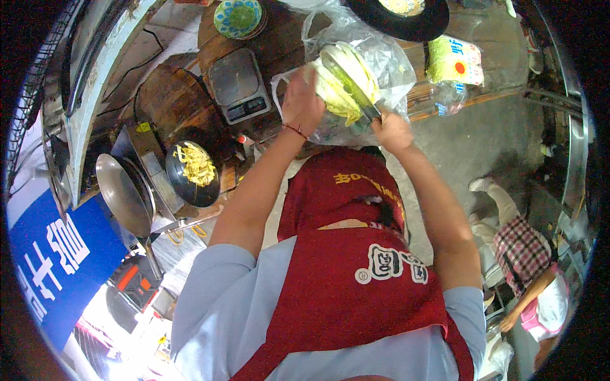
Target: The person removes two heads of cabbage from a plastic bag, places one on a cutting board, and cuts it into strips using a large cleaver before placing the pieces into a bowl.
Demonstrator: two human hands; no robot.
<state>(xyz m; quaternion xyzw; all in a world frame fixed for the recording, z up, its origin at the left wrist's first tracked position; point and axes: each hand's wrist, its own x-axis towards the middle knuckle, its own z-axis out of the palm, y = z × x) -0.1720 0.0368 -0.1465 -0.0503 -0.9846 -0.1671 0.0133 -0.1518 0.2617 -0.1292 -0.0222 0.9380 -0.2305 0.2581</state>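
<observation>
A knife with a long, wide blade is in my right hand, its fingers closed round the handle. The blade lies over pale green napa cabbage, lengthwise between two portions of it. My left hand, slightly blurred, rests against the left side of the cabbage; its fingertips are hard to make out. Under the cabbage spreads a clear plastic bag on the wooden table. To the left of my left hand sits a digital kitchen scale.
Patterned bowls stand at the back left. A black pan with yellow strips and a steel wok are at the left. A black round tray and a printed package lie at the back right. Another person is at the right.
</observation>
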